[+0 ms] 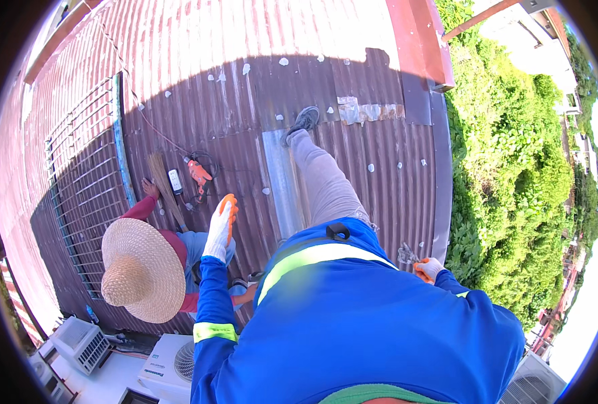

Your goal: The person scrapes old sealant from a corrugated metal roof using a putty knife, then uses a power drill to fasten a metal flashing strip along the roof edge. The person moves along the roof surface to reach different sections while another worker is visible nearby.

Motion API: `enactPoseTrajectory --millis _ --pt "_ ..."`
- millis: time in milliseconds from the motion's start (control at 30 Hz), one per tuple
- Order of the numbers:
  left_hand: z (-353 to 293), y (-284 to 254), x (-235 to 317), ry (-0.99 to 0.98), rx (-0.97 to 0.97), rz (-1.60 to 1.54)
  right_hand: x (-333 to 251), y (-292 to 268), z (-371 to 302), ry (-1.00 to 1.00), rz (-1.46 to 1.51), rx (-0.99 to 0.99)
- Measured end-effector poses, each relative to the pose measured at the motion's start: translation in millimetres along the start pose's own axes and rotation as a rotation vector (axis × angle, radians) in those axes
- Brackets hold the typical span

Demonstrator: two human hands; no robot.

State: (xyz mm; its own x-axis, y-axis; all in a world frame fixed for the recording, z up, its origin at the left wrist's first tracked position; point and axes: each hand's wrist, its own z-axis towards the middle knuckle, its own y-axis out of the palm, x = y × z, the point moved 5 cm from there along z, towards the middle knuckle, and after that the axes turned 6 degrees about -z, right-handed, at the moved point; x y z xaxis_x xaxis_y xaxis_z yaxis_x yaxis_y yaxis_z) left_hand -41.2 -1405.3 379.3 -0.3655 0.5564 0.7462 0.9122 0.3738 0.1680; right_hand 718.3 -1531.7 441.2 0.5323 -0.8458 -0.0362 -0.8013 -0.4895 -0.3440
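Note:
My left hand (221, 227), in a white work glove with an orange palm, is raised above the corrugated roof. Its fingers are stretched out and nothing shows in them. Out to the right, near the roof's edge, my right hand (429, 270) wears a matching glove. Its fingers are curled, and a small grey, ragged-looking thing (407, 254) shows just beyond them; I cannot make out what it is. An orange corded power tool (198, 174) lies on the roof beyond my left hand. A shiny metal strip (283, 182) lies along the ridges beside my outstretched leg (329, 178).
A co-worker in a straw hat (144, 271) crouches at my left, one hand by a stick broom (166, 190). A white power strip (174, 181) lies near it. A metal grille (87, 175) lies farther left. Air-conditioner units (171, 367) stand behind; greenery (514, 195) lies past the right edge.

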Motion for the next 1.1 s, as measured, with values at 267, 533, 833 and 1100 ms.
enactPoseTrajectory --millis 267,533,833,1100 --pt "220 94 607 1.032 0.035 0.701 -644 -208 57 -0.742 -0.145 0.45" --pt "286 261 771 0.958 -0.205 1.006 -815 -272 25 -0.801 0.325 0.189" --pt "287 346 514 0.301 -0.672 1.251 -765 -127 -67 -0.528 -0.18 -0.114" --pt "469 443 644 -0.118 -0.843 1.255 -887 -126 -65 -0.362 -0.111 0.017"
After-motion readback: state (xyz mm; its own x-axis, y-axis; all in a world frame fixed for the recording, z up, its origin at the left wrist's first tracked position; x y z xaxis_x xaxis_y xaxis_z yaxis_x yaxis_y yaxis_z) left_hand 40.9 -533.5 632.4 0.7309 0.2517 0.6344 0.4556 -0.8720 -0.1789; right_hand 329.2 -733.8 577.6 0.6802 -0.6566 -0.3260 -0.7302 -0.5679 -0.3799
